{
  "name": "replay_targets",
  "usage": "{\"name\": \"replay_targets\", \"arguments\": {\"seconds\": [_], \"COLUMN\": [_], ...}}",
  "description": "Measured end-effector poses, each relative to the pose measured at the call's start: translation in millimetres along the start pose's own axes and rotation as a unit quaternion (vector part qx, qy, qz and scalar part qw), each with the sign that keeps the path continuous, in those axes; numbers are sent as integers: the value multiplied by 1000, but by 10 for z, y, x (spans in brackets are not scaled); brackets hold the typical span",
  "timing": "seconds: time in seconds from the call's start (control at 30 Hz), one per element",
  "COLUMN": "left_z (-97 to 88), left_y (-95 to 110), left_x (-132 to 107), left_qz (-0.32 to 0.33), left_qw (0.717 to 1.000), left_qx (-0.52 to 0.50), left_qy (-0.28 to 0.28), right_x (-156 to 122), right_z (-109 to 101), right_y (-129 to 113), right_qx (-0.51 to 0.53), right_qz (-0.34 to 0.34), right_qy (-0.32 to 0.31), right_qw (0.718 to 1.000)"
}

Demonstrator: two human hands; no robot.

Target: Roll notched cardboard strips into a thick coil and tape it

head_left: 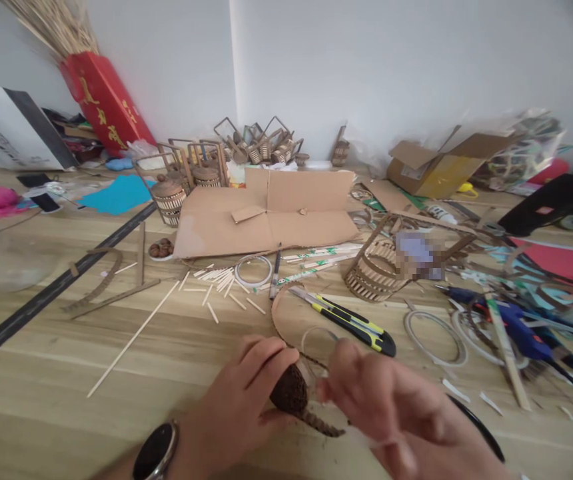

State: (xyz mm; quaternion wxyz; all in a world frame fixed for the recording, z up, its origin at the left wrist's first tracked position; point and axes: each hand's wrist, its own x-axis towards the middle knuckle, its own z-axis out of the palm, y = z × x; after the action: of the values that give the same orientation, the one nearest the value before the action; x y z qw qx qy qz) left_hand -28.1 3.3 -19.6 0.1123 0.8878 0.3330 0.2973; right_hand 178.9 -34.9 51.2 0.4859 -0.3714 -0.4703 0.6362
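Note:
My left hand, a watch on its wrist, is closed around a dark brown, rounded piece with a rough, pitted surface. A brown corrugated strip sticks out below that piece. Close by on the right, my right hand is blurred, its fingers curled together in a pinch. Whatever those fingers hold is too smeared to name. A curled brown strip loops up just beyond both hands. Past it lies a yellow-and-black utility knife with its blade out.
Small slatted baskets stand around a folded cardboard sheet. Short wooden sticks lie scattered near a tape roll. At right are a blue glue gun and another tape ring. A dark strip crosses the left side.

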Motion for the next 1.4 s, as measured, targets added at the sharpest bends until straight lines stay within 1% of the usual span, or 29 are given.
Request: {"name": "replay_targets", "arguments": {"seconds": [0.07,0.2,0.3,0.43,0.6,0.77,1.0,1.17,1.4], "left_z": [-21,-55,-59,-54,-47,-40,-45,-45,-37], "left_y": [1,12,24,26,15,17,19,29,36], "left_x": [3,10,7,-4,-17,-20,-5,2,-4], "left_qz": [9,9,15,15,9,17,13,17,34], "left_qw": [1000,999,999,999,999,999,999,999,998], "left_qx": [6,15,13,12,12,1,-7,-4,0], "left_qy": [13,43,50,42,41,48,44,43,46], "right_x": [47,116,122,136,168,180,169,155,168], "right_z": [3,-50,-68,-59,-51,-22,-18,-12,32], "right_y": [66,201,241,251,290,342,372,389,416], "right_qx": [14,66,89,121,144,138,162,162,185], "right_qz": [58,115,144,166,205,201,186,182,179], "right_qy": [11,58,45,15,5,-1,24,31,44], "right_qw": [998,990,984,979,968,970,969,969,965]}}
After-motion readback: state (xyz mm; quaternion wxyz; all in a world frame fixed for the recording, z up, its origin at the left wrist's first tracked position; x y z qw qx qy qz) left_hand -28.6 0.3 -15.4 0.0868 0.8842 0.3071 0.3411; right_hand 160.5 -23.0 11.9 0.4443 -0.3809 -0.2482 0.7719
